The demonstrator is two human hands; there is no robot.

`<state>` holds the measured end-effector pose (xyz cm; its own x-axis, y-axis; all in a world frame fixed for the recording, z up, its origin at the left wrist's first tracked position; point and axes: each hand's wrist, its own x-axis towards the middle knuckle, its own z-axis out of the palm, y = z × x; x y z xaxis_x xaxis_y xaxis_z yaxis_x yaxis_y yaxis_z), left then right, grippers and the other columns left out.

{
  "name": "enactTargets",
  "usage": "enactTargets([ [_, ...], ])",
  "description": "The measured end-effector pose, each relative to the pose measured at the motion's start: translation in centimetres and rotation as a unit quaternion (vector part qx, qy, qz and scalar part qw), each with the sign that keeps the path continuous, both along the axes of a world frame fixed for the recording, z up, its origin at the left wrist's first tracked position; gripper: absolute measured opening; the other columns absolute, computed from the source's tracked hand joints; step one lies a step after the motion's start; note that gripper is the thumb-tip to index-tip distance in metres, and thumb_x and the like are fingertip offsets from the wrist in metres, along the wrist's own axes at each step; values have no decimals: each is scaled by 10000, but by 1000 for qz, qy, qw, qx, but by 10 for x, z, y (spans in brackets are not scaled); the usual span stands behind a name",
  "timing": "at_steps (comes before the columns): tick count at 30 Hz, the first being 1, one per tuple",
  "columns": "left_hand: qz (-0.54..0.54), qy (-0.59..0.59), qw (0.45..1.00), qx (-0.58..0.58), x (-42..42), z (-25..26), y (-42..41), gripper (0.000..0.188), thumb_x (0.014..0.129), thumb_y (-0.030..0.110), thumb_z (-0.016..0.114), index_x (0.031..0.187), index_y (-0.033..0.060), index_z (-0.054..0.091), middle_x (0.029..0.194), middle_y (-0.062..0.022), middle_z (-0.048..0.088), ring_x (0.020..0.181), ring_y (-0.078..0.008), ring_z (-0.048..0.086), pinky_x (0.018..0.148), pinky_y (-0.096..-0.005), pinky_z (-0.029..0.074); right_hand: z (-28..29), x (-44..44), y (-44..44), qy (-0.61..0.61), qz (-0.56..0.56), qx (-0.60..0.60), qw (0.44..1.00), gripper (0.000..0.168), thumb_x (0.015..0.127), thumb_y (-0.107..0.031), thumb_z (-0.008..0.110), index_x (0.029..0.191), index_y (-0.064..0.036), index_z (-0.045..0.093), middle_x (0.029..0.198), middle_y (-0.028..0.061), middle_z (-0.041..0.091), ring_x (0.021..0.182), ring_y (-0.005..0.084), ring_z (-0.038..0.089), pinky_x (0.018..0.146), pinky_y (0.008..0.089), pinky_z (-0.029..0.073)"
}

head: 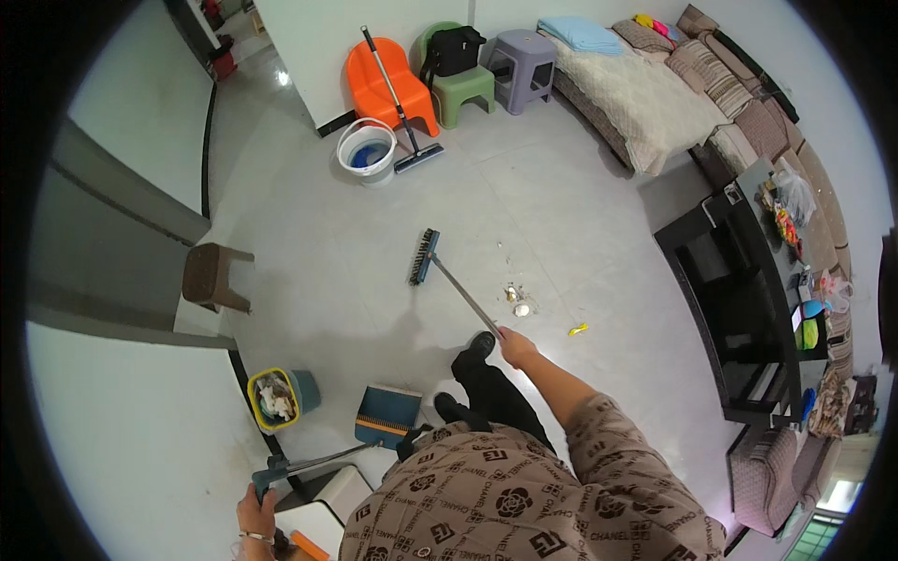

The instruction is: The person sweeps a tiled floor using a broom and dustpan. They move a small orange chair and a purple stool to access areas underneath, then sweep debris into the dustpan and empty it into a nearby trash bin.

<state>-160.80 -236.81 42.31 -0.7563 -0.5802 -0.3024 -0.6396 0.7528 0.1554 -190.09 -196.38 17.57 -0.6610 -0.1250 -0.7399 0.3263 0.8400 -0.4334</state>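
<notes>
My right hand (518, 348) grips the metal handle of a broom (463, 291). The broom's head (424, 258), blue with dark bristles, is left of my hand, at or just above the tiled floor. My left hand (257, 515) is at the upper end of a long-handled dustpan (388, 408), closed around its grey grip. The blue pan, with an orange comb strip, rests near my feet, and no debris shows in it. Small litter (518, 300), partly shiny, lies in a loose pile right of the broom. A yellow wrapper (578, 329) lies apart from it.
At left stand a yellow-rimmed trash bin (291, 400) and a brown stool (216, 277). A white bucket (367, 151) and a floor squeegee or mop (419, 158) are before an orange chair (388, 84). A black table (729, 294) and sofa (768, 130) line the right.
</notes>
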Motion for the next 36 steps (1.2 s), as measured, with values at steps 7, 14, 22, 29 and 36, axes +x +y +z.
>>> enactTargets([
  [7, -41, -17, 998, -46, -122, 14, 17, 233, 721, 200, 528, 809, -14, 505, 529, -163, 483, 470, -280, 471, 452, -345, 361, -59, -95, -17, 11, -65, 57, 996, 323, 776, -163, 352, 1093, -184, 406, 999, 110, 518, 926, 272, 495, 761, 383, 402],
  [14, -97, 30, 991, -83, -250, 17, -14, 370, 767, 245, 505, 914, -93, 481, 553, -140, 477, 465, -184, 396, 452, -305, 358, -109, 2, 115, 20, -128, 18, 991, 336, 781, -178, 346, 1113, -150, 387, 978, 158, 512, 879, 322, 494, 739, 395, 402],
  [22, -136, 66, 983, -107, -380, -11, -20, 483, 775, 327, 478, 1042, -73, 435, 937, -218, 531, 860, -295, 525, 731, -328, 393, 3, 123, 185, -109, -254, 86, 957, 385, 794, -269, 356, 1175, -220, 343, 930, 151, 536, 848, 321, 509, 726, 411, 401],
  [29, -225, 57, 968, -92, -498, -15, 20, 484, 770, 345, 468, 1047, -52, 446, 931, -248, 514, 881, -347, 499, 737, -347, 391, 48, 125, 157, -41, -292, 57, 954, 384, 805, -248, 371, 1186, -220, 329, 888, 189, 536, 828, 348, 503, 719, 397, 402],
  [36, -323, 65, 938, -109, -609, -28, 58, 478, 762, 366, 466, 1029, -29, 468, 853, -237, 536, 809, -351, 515, 692, -375, 402, -26, -35, 113, -9, -318, 40, 947, 383, 792, -247, 379, 1171, -210, 341, 893, 169, 539, 835, 337, 503, 709, 416, 398],
])
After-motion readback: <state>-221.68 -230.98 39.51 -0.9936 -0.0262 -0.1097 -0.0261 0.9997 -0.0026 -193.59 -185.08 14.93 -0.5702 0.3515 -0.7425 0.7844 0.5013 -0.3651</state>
